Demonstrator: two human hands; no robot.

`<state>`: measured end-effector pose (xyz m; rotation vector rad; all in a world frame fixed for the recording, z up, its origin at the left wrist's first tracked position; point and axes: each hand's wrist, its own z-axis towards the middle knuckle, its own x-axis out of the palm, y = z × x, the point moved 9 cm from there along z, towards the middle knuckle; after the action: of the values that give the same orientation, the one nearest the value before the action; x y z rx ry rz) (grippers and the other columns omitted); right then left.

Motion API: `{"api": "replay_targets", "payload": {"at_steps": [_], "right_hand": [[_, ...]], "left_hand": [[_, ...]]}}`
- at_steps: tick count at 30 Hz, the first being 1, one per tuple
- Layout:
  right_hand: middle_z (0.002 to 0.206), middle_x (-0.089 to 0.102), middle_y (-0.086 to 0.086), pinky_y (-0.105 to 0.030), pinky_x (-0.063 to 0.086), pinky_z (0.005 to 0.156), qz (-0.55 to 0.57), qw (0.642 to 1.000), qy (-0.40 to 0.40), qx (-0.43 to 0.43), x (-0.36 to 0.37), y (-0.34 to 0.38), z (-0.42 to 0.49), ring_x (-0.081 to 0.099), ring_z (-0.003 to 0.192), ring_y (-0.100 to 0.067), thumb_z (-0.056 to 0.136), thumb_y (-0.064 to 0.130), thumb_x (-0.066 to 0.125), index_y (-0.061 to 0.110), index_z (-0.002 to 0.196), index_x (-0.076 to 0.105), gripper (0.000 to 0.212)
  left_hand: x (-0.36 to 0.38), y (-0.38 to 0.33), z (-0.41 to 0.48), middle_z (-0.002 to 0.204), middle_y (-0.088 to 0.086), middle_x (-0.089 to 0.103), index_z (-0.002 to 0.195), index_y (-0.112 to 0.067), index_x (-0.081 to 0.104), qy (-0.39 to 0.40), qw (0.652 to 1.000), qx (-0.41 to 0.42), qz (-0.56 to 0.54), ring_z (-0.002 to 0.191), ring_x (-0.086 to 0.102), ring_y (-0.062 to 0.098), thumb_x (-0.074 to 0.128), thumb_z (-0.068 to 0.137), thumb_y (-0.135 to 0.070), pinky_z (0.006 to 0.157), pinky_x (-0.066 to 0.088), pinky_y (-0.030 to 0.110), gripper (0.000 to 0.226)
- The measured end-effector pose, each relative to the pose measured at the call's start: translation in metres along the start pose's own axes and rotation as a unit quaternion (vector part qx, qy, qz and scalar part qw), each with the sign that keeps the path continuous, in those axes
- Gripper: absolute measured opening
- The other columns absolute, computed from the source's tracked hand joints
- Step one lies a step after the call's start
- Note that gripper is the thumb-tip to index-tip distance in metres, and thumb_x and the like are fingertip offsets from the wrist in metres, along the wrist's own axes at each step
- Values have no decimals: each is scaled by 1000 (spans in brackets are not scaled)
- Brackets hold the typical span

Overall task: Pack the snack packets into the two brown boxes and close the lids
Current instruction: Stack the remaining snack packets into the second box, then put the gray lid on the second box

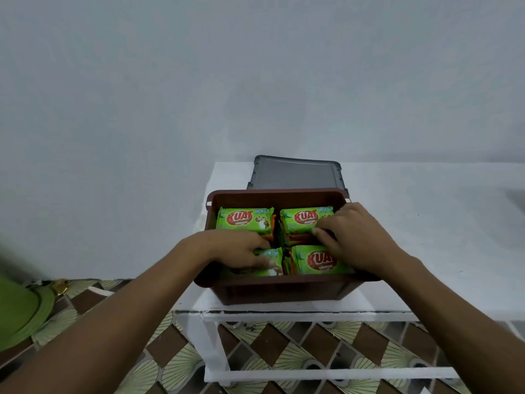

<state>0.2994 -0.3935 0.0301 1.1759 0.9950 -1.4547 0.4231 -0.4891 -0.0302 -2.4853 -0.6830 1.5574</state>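
Left grip: my left hand (235, 248) is curled onto the near-left packet (271, 255), with fingers over its top and thumb at its near edge, holding it.
Right grip: my right hand (355, 237) is bent down onto the near edge of the far-right packet (301, 218). I cannot tell whether I am pinching it or only pressing it.
Where the packets are: all are inside the brown box (284, 290), which sits on the white table (397, 223).
Step, as I judge it: I am settling the top layer flat so the lid can shut.
Doing it well: I press each packet down level and tuck its edges inside the box wall. I square up the middle gap so nothing stands above the rim, then lift both hands out before reaching for the lid.
Green packets on top: four, in two rows of two. These are my two plus the far-left packet (244, 220) and the near-right packet (315, 261).
Packets beneath: orange edges show under the top layer, but I cannot count them.
Brown boxes in view: one; I see no second box.
Lids: one grey lid (295, 173), just behind the box on the table and not yet on.
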Motion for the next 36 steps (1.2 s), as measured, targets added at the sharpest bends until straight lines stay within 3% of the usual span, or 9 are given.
{"api": "replay_targets", "payload": {"at_steps": [1, 3, 6, 10, 14, 22, 28, 31, 36], "right_hand": [[92, 70, 7, -33, 48, 87, 90, 995, 34, -20, 3, 8, 1, 64, 84, -10, 101, 43, 39, 26, 99, 70, 36], [115, 66, 9, -31, 49, 89, 219, 963, 152, -26, 19, 20, 1, 60, 102, -8, 102, 40, 41, 24, 122, 64, 35], [129, 60, 5, -34, 43, 99, 192, 946, 257, -54, 40, 29, -3, 54, 112, -13, 103, 41, 37, 24, 133, 56, 39], [116, 63, 3, -37, 46, 93, 180, 946, 263, -51, 40, 21, -4, 57, 104, -16, 103, 40, 37, 23, 120, 60, 33], [111, 63, 9, -32, 47, 82, 152, 962, 222, -55, 38, 20, -6, 55, 97, -11, 102, 43, 37, 30, 116, 59, 29], [99, 68, 9, -32, 53, 74, 208, 978, 8, -16, 7, 3, -9, 60, 88, -6, 99, 36, 46, 25, 103, 66, 23], [99, 69, 13, -16, 46, 68, 173, 983, 63, -24, 17, 7, -8, 62, 85, -2, 99, 41, 46, 29, 102, 67, 24], [94, 70, 13, -17, 49, 66, 200, 979, 38, -23, 7, 3, 1, 63, 80, -2, 98, 39, 48, 30, 102, 67, 22], [78, 68, 14, -18, 45, 59, 237, 966, -99, 12, -24, -42, 30, 59, 68, -2, 96, 26, 57, 26, 94, 70, 13]], "left_hand": [[-1, 0, 0, 111, -3, 63, 123, -20, 59, 5, 1000, 8, 0, 97, 57, 15, 47, 96, -53, 88, 46, 34, 45], [-3, -1, 1, 112, -4, 63, 125, -22, 59, 7, 1000, 24, 6, 98, 57, 14, 49, 94, -55, 91, 47, 36, 46], [-4, 2, -1, 111, -8, 63, 123, -26, 60, 4, 999, 36, 4, 97, 57, 11, 49, 93, -57, 92, 47, 38, 45], [-6, 9, -5, 114, -15, 61, 125, -33, 59, 6, 1000, 30, -2, 100, 56, 7, 52, 90, -59, 93, 48, 37, 44], [-9, 10, -7, 115, -13, 62, 124, -31, 61, -6, 999, 34, -17, 101, 57, 7, 55, 91, -55, 92, 49, 37, 41], [-25, 0, -14, 115, -13, 63, 121, -25, 62, -92, 989, 79, -86, 104, 59, -2, 65, 92, -26, 89, 51, 19, 29], [-22, -1, -10, 112, -14, 59, 124, -28, 56, -64, 992, 72, -83, 105, 58, 3, 69, 89, -26, 90, 51, 22, 38], [-30, -1, -6, 112, -11, 63, 127, -28, 54, -62, 992, 76, -80, 101, 61, 1, 68, 90, -30, 90, 53, 24, 40], [-95, -8, 5, 97, -13, 68, 118, -25, 61, -213, 964, 116, -106, 89, 65, -1, 67, 89, -34, 78, 53, 16, 31]]}}
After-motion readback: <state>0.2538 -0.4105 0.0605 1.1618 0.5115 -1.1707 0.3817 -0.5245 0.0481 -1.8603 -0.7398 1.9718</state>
